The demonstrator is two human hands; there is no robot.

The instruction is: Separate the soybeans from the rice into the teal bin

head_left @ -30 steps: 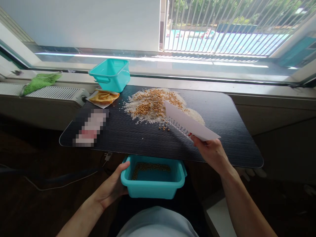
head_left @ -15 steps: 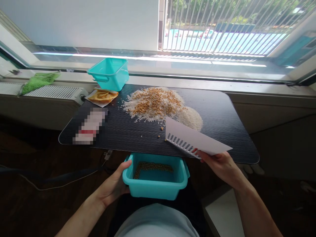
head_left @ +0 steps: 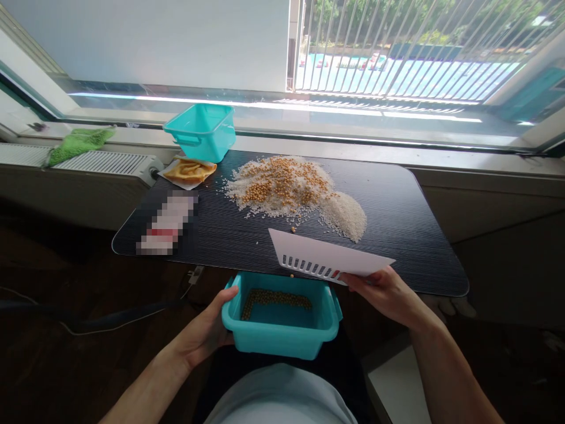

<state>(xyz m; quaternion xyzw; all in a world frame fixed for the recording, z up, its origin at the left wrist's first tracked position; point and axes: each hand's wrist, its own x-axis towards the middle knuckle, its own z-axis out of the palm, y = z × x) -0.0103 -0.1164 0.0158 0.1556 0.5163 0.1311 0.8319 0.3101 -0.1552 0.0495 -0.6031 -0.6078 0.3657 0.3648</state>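
Note:
My left hand grips the left side of a turquoise plastic bin, its thumb over the rim. The bin is held just under the table's front edge, and yellowish dried peas lie along its inner back and left sides. In my right hand is a white slotted scraper, tilted over the front edge with its slots low. Behind it, a mound of dried peas and white rice is spread on the table, with mostly bare rice at its right. A loose pea lies by the edge.
On the dark table stands a second turquoise bin at the back left. Nearby are a folded yellow cloth on white paper and a blurred flat item. A green cloth lies on the radiator.
The slotted scraper in my right hand has come left and toward me, and a pea now lies nearer the table's front edge. My left hand still holds the bin.

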